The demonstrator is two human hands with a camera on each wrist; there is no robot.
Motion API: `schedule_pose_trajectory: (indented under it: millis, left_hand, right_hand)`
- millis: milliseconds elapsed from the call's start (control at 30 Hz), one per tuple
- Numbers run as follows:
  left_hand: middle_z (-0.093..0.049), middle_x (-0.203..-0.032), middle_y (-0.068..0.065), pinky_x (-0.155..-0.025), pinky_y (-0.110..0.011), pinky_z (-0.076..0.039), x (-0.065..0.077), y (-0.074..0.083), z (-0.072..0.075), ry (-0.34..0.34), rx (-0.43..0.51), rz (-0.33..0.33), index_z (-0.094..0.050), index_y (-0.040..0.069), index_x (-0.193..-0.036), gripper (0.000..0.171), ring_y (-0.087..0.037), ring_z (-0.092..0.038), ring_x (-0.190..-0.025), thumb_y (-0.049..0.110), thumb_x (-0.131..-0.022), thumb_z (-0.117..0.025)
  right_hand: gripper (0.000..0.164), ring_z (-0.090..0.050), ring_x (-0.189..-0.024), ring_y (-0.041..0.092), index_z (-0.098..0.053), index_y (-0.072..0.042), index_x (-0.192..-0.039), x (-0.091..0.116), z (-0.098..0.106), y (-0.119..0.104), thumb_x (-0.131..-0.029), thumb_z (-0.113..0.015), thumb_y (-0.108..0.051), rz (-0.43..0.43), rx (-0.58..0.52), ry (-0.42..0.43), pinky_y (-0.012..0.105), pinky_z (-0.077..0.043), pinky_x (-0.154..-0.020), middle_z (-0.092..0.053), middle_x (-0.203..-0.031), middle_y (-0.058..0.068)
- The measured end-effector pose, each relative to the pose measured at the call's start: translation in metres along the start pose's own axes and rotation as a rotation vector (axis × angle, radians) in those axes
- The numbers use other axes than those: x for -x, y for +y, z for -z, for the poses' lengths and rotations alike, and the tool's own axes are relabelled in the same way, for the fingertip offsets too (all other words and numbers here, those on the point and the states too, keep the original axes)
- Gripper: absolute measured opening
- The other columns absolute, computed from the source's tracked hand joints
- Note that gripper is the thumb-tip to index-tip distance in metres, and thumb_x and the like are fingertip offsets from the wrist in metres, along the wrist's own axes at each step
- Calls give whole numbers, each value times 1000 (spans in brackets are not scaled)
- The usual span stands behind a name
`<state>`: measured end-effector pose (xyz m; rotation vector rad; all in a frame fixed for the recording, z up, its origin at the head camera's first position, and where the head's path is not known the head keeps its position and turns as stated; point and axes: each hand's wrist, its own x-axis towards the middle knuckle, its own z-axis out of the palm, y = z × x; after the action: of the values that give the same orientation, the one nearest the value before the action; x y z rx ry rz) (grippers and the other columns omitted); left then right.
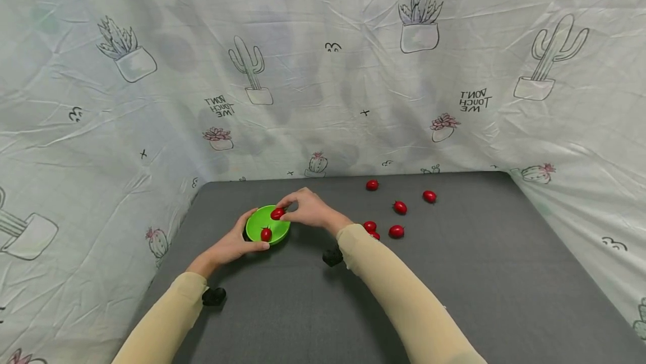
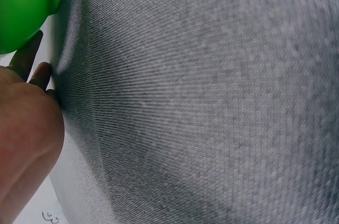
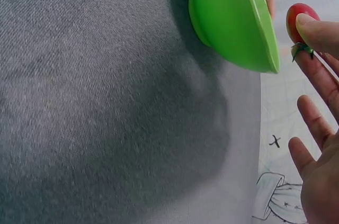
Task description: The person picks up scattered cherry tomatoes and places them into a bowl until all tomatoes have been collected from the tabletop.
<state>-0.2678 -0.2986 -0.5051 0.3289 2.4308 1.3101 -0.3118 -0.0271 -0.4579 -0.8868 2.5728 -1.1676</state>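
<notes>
A bright green bowl (image 1: 256, 221) stands on the grey table toward the left. My left hand (image 1: 233, 245) holds it from the left side, with the thumb at the near rim and fingers round the far side. One red cherry tomato (image 1: 266, 234) lies inside the bowl. Over the bowl, my right hand (image 1: 309, 210) pinches another cherry tomato (image 3: 300, 16) between thumb and fingertips, its green stem end pointing down toward the palm side in the right wrist view. The left wrist view catches only the edge of the bowl (image 2: 24, 7) and part of the left hand.
Several more cherry tomatoes (image 1: 400, 207) lie scattered on the grey table (image 1: 282, 313) to the right, some partly behind the right forearm. Behind the table hangs a pale sheet (image 1: 303, 72) printed with cacti. A dark wrist camera (image 1: 332, 256) hangs below the right wrist.
</notes>
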Motion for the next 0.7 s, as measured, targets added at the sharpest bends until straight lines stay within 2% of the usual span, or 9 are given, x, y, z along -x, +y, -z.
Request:
schedule_pose_trajectory:
  millis: [133,300,533,700]
  left_hand:
    - [-13,-165,-18,-114,-61,-24,-1,0,0,-2,1,2,-2,21,-165,110,-37,-24,-146,40,-90,-80]
    - [-15,-164,-16,-114,-60,-25,-3,-1,0,2,1,4,-2,22,-164,110,-36,-27,-145,41,-89,-80]
    - [-16,-164,-19,-113,-61,-27,-2,-1,0,5,-2,-4,-2,22,-165,111,-38,-28,-144,40,-89,-81]
    - [-14,-164,-19,-112,-63,-27,-1,-1,1,12,1,-8,-2,22,-165,111,-39,-27,-145,38,-89,-81]
  right_hand:
    - [25,-43,-124,15,-75,-30,-121,-4,-7,-1,-96,-74,-35,-13,73,-9,46,-36,-104,-67,-111,-20]
    - [26,-42,-130,18,-75,-29,-121,-5,-12,-3,-96,-73,-34,-4,160,-17,49,-30,-111,-67,-111,-20]
    - [29,-38,-136,20,-75,-26,-124,-3,-13,-3,-95,-74,-32,-15,176,-31,50,-27,-114,-67,-113,-15]
    - [30,-38,-135,19,-75,-25,-123,-1,-10,1,-94,-76,-31,-6,151,-7,50,-28,-114,-68,-116,-13]
